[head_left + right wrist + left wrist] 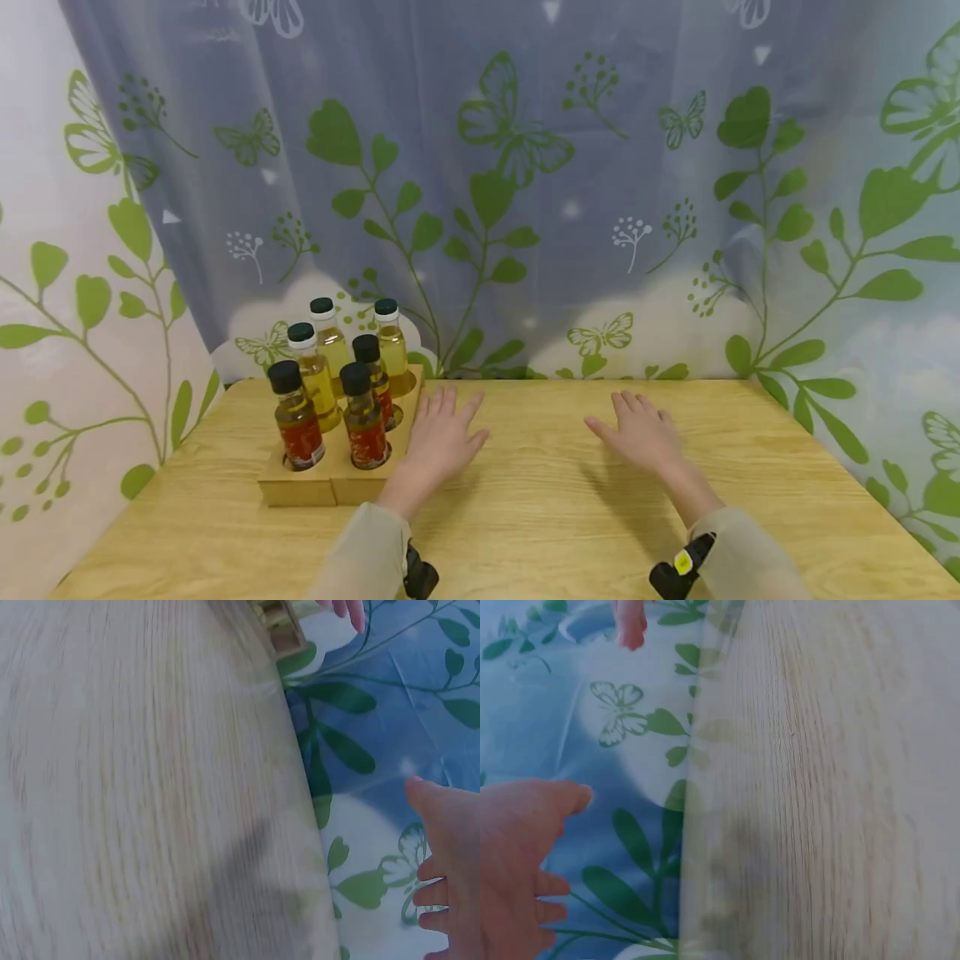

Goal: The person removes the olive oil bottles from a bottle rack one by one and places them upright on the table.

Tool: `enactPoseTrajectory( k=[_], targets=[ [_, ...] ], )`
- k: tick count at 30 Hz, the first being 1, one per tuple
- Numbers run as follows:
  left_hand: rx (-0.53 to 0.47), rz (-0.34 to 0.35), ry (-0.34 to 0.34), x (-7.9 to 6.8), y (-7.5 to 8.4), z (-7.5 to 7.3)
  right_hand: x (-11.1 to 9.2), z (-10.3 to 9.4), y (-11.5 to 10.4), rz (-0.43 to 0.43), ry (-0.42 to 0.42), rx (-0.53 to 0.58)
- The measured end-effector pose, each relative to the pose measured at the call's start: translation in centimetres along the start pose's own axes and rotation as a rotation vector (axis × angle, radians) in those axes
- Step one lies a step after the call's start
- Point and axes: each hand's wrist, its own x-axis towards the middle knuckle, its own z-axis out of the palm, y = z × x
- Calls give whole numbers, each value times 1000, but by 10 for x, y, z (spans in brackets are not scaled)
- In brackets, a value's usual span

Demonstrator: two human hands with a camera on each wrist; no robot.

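My left hand is held out over the table, fingers spread, just right of a wooden bottle rack. Nothing is in its grasp, and whether it touches the rack's edge I cannot tell. Out to the right, my right hand also has its fingers extended and holds nothing; a shadow falls on the table below it. In the rack stand several upright glass bottles. Those in front, such as one red-labelled bottle, have black caps and dark contents. Others, like the yellow oil bottle, have dark green caps with white collars.
The table has a light wood-grain top. Behind it hangs a blue-grey curtain printed with green leaves and butterflies, reaching down to the table's back edge. A black wrist camera is on the left sleeve, another camera on the right.
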Motion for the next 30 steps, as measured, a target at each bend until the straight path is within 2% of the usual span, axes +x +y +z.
enactPoseTrajectory(
  k=[6, 9, 13, 16, 21, 26, 30],
  targets=[
    [-69, 70, 145, -20, 0, -23, 2, 0, -17, -83, 98, 150],
    [-66, 72, 215, -32, -4, -34, 2, 0, -28, -107, 127, 198],
    [-46, 61, 263, -49, -17, -47, 0, 0, -45, -146, 155, 223],
    [-36, 27, 247, -62, -29, -56, -1, -1, -59, -187, 171, 233],
    [-45, -85, 154, -86, -53, -72, -3, -1, -83, -253, 178, 270],
    [-157, -221, 98, -106, -87, -85, -3, 2, -105, -278, 139, 308],
    [-199, -320, 78, -119, -119, -91, -3, 8, -121, -281, 90, 346]
  ],
)
